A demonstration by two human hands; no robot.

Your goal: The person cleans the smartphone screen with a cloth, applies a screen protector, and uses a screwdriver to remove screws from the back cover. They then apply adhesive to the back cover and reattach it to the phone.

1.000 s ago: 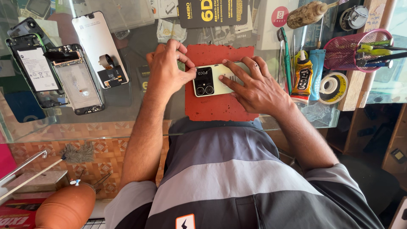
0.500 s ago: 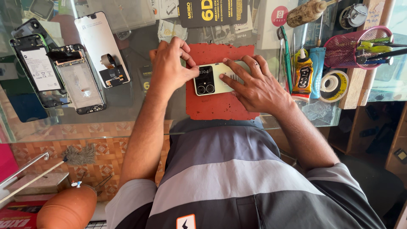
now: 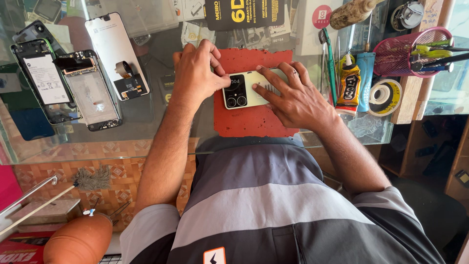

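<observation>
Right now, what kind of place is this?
Most likely a phone repair bench. Both hands press on a pale phone lying back-up on a red mat, opened phones lie on the glass counter, and a glue tube stands beside a tool cup.

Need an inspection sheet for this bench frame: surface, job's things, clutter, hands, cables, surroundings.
Surface: glass counter, red mat on it.
Job's things: pale phone back-up on the mat.
Clutter: opened phones, glue tube, tape roll, pink mesh tool cup.
Hands: left hand at the phone's camera end; right hand pressing its back.
Cables: nothing seen.
Surroundings: patterned tiles, small brush below.
</observation>
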